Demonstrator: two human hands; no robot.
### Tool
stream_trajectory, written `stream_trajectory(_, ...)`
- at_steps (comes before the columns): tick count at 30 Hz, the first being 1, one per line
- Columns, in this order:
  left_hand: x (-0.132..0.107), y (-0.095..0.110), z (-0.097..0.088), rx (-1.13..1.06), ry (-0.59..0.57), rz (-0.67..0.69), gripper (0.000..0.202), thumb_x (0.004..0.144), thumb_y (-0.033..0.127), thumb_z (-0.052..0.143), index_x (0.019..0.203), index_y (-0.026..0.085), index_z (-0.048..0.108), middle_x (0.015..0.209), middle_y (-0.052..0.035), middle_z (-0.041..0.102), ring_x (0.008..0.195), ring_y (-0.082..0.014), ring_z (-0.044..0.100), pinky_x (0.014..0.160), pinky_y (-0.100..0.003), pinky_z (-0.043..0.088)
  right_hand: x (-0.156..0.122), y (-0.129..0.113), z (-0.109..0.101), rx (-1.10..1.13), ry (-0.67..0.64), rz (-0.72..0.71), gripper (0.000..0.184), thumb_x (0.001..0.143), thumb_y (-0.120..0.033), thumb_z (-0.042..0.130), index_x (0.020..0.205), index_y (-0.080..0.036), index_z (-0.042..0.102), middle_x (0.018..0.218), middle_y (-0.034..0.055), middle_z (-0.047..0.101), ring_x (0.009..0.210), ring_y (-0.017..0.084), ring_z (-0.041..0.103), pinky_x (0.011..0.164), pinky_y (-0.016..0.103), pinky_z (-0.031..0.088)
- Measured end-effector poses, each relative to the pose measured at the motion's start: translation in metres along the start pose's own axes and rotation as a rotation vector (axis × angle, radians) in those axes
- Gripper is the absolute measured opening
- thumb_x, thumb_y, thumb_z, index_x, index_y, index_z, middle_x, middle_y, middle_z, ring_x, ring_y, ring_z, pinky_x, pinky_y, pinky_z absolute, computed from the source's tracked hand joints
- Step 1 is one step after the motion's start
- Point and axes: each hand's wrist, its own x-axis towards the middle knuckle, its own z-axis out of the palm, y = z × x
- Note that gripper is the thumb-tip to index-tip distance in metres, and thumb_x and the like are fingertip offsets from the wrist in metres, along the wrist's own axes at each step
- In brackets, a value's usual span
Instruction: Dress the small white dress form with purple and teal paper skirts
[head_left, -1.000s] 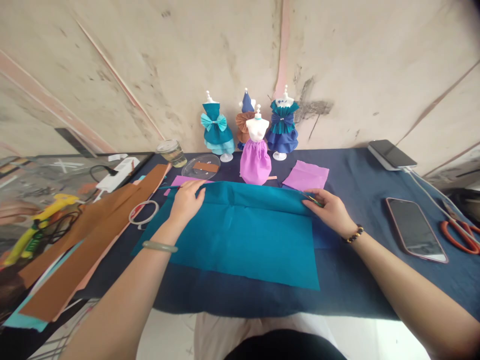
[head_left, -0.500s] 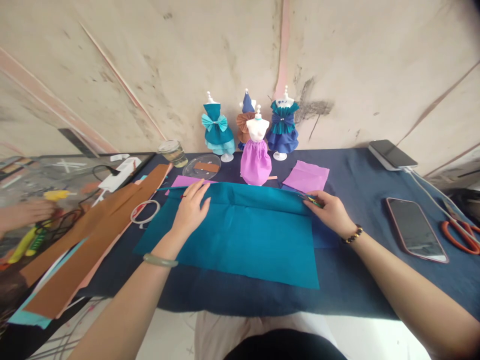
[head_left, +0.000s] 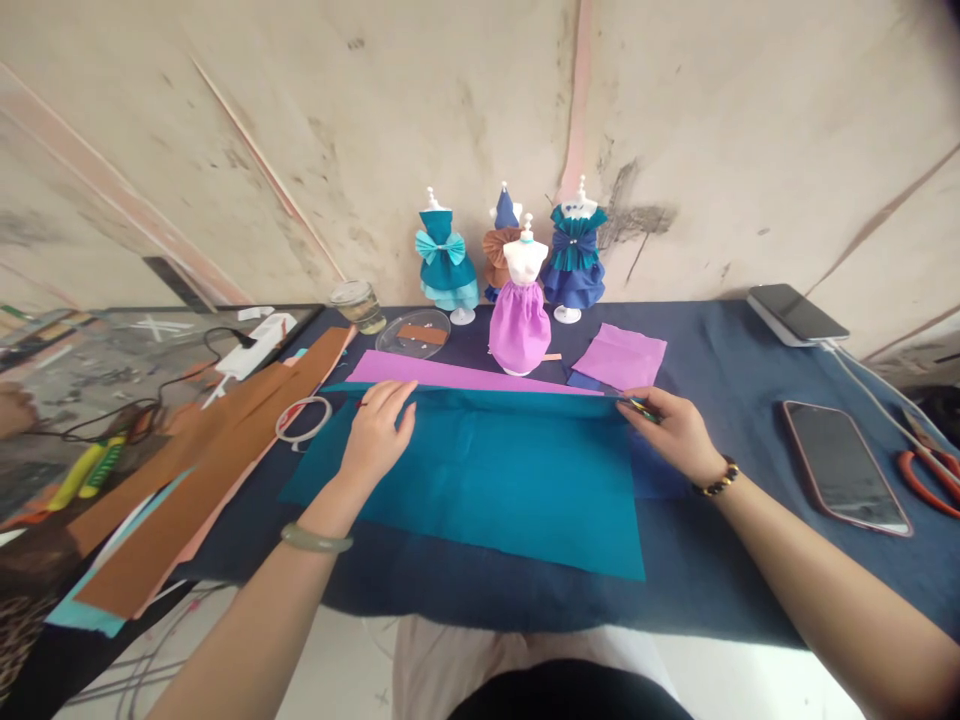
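Observation:
A teal sheet of fabric (head_left: 510, 480) lies spread on the dark blue table cover (head_left: 720, 560). My left hand (head_left: 375, 432) rests flat on the sheet's upper left part, fingers stretched out. My right hand (head_left: 671, 430) is closed at the sheet's upper right corner, pinching the fabric edge together with a small thin green object that I cannot name. A long purple strip (head_left: 465, 376) shows just beyond the teal sheet's far edge.
Several small mannequins in dresses (head_left: 519, 275) stand at the wall. A purple square (head_left: 619, 356), a clear dish (head_left: 414, 334), a jar (head_left: 358, 305), brown strips (head_left: 202, 470), a ring (head_left: 304, 420), two phones (head_left: 846, 466), orange scissors (head_left: 928, 468), a glue gun (head_left: 84, 470) at left.
The teal sheet's far edge has come down toward me, uncovering the long purple strip behind it. My left hand went from gripping the edge to lying flat. A person's hand at far left withdrew.

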Motion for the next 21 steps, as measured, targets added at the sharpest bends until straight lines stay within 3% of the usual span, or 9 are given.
stream_trajectory(3,-0.008,0.000,-0.002,0.014,0.017,0.008,0.030,0.094,0.024,0.044,0.117,0.019,0.063,0.108,-0.0115,0.069,0.107,-0.0260,0.063,0.099,-0.045,0.049,-0.002,-0.003,0.000,0.018,0.007,-0.003,0.037,0.084,-0.056,0.058,0.086,-0.021,0.070,0.075,0.0054,0.073,0.061,0.019,0.065,0.060,0.031,0.052)
stream_trajectory(8,-0.021,0.004,-0.005,0.047,0.029,0.099,0.027,0.093,0.018,0.048,0.114,0.017,0.066,0.102,-0.0109,0.069,0.100,-0.0242,0.064,0.092,-0.040,0.052,-0.003,-0.008,0.000,0.038,-0.040,0.100,0.047,0.086,-0.062,0.053,0.090,-0.019,0.070,0.052,0.0003,0.061,0.047,0.016,0.057,0.052,0.027,0.046)
stream_trajectory(15,-0.027,0.005,-0.011,0.058,0.068,0.160,0.021,0.091,0.015,0.051,0.096,0.018,0.071,0.086,-0.0075,0.068,0.085,-0.0209,0.065,0.078,-0.034,0.055,-0.001,-0.008,0.002,0.077,-0.092,0.183,0.053,0.082,-0.068,0.054,0.088,-0.017,0.068,0.046,-0.0024,0.055,0.045,0.014,0.053,0.052,0.026,0.044)
stream_trajectory(21,-0.010,0.004,-0.015,0.104,0.088,0.123,0.025,0.093,0.022,0.051,0.115,0.017,0.063,0.098,-0.0104,0.070,0.095,-0.0245,0.065,0.089,-0.041,0.054,0.002,-0.007,0.002,0.085,-0.122,0.247,0.052,0.080,-0.069,0.054,0.082,-0.018,0.065,0.047,-0.0007,0.059,0.048,0.015,0.056,0.055,0.026,0.046)
